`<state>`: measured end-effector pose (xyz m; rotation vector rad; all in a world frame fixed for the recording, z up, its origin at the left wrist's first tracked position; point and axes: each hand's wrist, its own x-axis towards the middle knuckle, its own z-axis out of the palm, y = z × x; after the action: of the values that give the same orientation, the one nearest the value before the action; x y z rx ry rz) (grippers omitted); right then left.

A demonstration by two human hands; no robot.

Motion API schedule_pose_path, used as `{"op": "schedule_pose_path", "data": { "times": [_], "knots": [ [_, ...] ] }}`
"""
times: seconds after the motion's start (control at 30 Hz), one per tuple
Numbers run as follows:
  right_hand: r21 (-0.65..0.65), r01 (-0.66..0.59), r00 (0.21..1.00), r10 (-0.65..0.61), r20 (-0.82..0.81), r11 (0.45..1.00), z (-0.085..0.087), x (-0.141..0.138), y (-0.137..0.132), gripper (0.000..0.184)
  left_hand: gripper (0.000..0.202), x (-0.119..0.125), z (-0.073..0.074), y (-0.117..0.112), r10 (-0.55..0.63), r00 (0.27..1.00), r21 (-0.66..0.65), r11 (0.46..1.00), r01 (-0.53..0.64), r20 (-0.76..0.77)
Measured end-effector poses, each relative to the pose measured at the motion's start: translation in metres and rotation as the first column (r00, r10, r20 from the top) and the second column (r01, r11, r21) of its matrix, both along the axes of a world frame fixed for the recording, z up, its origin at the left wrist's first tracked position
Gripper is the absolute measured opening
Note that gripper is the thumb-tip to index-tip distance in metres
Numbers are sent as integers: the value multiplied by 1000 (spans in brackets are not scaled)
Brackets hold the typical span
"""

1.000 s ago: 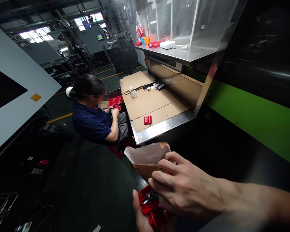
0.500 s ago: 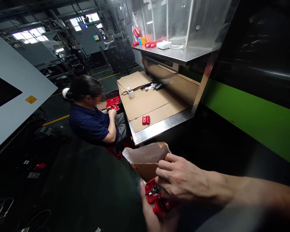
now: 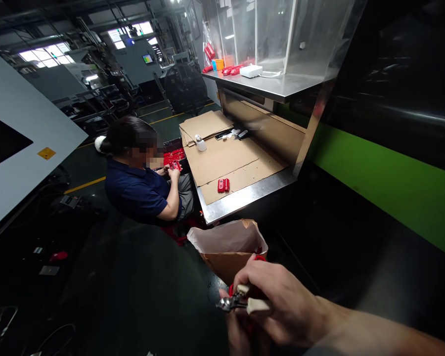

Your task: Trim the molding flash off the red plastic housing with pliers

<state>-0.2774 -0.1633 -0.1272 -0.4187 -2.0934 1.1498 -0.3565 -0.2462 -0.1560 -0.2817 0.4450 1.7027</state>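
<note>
My right hand [image 3: 278, 301] is closed round small cutting pliers [image 3: 239, 301] with pale handles, their metal jaws pointing left. Just below it my left hand [image 3: 241, 333] is mostly hidden; it holds a red plastic part [image 3: 232, 289] of which only slivers show. Both hands hover above a brown paper-lined box [image 3: 226, 249] on the dark floor, with a bit of red at its right rim.
A steel workbench [image 3: 244, 198] covered in cardboard carries a red part [image 3: 223, 185], a small white bottle [image 3: 199, 143] and dark items. A seated co-worker [image 3: 141, 183] handles red parts beside it. A steel shelf [image 3: 267, 81] above holds red pieces. Large machines stand left and right.
My right hand has gone from resting over the red part to gripping the pliers, raised in front of it. The left hand with the part has sunk lower, mostly out of sight.
</note>
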Motion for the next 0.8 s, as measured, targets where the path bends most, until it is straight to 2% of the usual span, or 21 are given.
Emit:
{"op": "schedule_pose_path", "data": {
  "times": [0.1, 0.2, 0.27, 0.33, 0.37, 0.43, 0.5, 0.57, 0.63, 0.67, 0.73, 0.8],
  "knots": [
    [-45, 30, 998, -32, -45, 999, -2, -1, -6, 19, 17, 5, 1, 0, 17, 999, -27, 999, -18, -37],
    [-100, 130, 986, -139, -92, 986, 4, 10, -4, 18, 28, 2, -1, -4, 16, 997, -24, 1000, -18, -81],
    [-49, 267, 955, -272, -117, 962, 7, 26, 5, 18, 41, -3, -3, -7, 5, 993, 18, 1000, -3, -120],
    [123, 402, 916, -398, -54, 907, 6, 48, 21, 22, 56, -10, -3, -11, -11, 987, 73, 997, 23, -160],
    [248, 443, 887, -461, 15, 861, 2, 61, 31, 24, 63, -12, -2, -12, -22, 985, 97, 995, 39, -171],
    [493, 419, 798, -569, 201, 762, -10, 88, 52, 31, 74, -16, 0, -14, -44, 984, 135, 989, 68, -173],
    [621, 354, 665, -656, 359, 699, -26, 114, 67, 39, 79, -18, 2, -15, -62, 985, 168, 982, 89, -160],
    [620, 351, 548, -690, 472, 702, -41, 136, 73, 37, 82, -19, 2, -15, -86, 986, 192, 975, 113, -142],
    [560, 405, 481, -689, 542, 723, -53, 151, 73, 26, 84, -20, 1, -15, -100, 985, 208, 970, 128, -139],
    [536, 435, 461, -690, 558, 724, -56, 156, 71, 26, 84, -20, 0, -15, -105, 984, 216, 967, 134, -141],
    [518, 478, 451, -705, 548, 709, -61, 160, 67, 46, 84, -20, 0, -14, -113, 983, 232, 962, 145, -144],
    [482, 513, 483, -703, 522, 710, -58, 158, 64, 59, 86, -20, 0, -13, -127, 982, 240, 958, 157, -136]
  ]
}}
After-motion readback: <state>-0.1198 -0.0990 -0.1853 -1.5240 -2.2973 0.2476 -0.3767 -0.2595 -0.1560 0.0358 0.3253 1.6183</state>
